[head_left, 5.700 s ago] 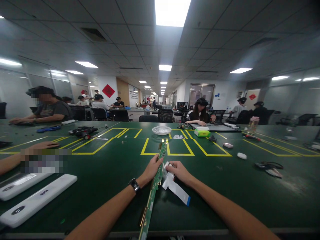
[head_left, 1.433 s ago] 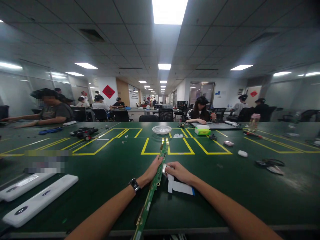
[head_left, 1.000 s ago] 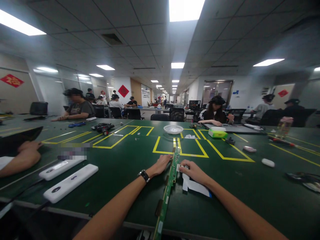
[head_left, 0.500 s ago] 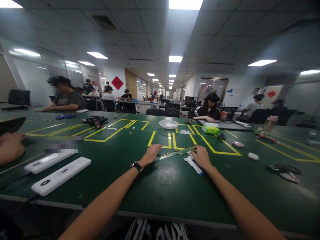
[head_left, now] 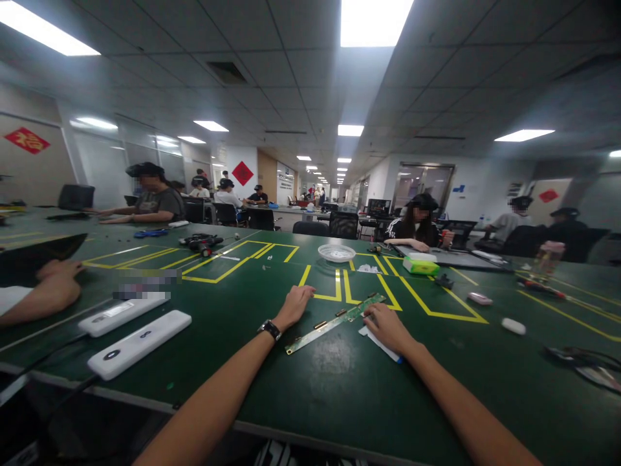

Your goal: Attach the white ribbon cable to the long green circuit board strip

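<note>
A long, narrow green circuit board (head_left: 334, 322) lies slantwise on the green table, its near end to the left. My left hand (head_left: 295, 305) is just beyond the board's left half, apart from it, with fingers stretched forward and nothing in them. Close to the far right end, my right hand (head_left: 388, 325) has its fingers curled at the board's edge; the exact grip is partly hidden. Beneath that hand, a white flat strip (head_left: 380, 343) with a blue end sticks out, partly covered by the palm.
Beyond my hands stand a clear round dish (head_left: 336, 253) and a green tissue pack (head_left: 421, 264). Two white power strips (head_left: 140, 343) lie left, near another person's arm (head_left: 61, 285). A white case (head_left: 513, 326) and dark cables (head_left: 582, 362) are to the right.
My left hand has let go of the circuit board. The board has turned, its left end now nearer me. My right hand stays by its right end. The view has shifted slightly.
</note>
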Demonstrator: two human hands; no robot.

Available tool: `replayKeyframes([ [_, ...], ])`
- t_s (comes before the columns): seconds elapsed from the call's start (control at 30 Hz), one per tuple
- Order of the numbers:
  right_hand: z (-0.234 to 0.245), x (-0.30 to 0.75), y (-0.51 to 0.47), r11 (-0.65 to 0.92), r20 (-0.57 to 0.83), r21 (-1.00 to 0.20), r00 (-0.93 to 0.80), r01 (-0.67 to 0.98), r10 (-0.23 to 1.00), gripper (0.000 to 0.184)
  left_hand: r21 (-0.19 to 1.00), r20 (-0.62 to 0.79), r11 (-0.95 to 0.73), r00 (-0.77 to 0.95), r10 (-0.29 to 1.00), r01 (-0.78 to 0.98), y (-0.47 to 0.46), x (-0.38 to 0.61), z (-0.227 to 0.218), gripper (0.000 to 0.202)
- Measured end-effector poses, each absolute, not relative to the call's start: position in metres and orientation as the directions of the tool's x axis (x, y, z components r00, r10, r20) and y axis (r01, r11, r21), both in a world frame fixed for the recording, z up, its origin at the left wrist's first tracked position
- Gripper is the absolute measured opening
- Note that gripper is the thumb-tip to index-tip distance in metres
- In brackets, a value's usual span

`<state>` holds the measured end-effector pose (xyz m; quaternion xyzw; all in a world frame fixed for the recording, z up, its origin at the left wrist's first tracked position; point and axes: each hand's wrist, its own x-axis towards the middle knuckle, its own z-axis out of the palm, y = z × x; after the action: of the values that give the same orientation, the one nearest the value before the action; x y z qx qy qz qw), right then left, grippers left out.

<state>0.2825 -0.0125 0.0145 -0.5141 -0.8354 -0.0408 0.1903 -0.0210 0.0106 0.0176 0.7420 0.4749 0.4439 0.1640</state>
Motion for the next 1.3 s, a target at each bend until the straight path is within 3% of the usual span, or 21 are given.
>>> replayKeyframes([
  [0.23,0.016,0.292,-0.008,0.296,0.375,-0.108,-0.237,0.949,0.896,0.028,0.592,0.491,-0.5,0.208,0.846,0.632,0.009,-0.021,0.017,0.043],
  [0.5,0.011,0.28,-0.011,0.611,0.388,-0.13,-0.527,0.781,0.756,0.029,0.481,0.48,-0.472,0.228,0.847,0.739,0.008,-0.023,0.02,0.038],
  [0.73,0.012,0.287,-0.006,0.539,0.389,-0.144,-0.454,0.83,0.802,0.03,0.432,0.476,-0.5,0.281,0.833,0.75,0.009,-0.023,0.016,0.034],
  [0.97,0.015,0.27,-0.02,0.686,0.369,-0.198,-0.595,0.7,0.714,0.029,0.411,0.463,-0.524,0.325,0.825,0.746,0.009,-0.021,0.012,0.037],
  [1.17,0.016,0.282,-0.009,0.567,0.36,-0.212,-0.476,0.796,0.803,0.032,0.411,0.455,-0.544,0.353,0.818,0.731,0.009,-0.018,0.011,0.043],
  [1.3,0.015,0.282,-0.012,0.582,0.318,-0.225,-0.506,0.782,0.802,0.041,0.427,0.464,-0.574,0.376,0.802,0.698,0.007,-0.016,0.012,0.044],
])
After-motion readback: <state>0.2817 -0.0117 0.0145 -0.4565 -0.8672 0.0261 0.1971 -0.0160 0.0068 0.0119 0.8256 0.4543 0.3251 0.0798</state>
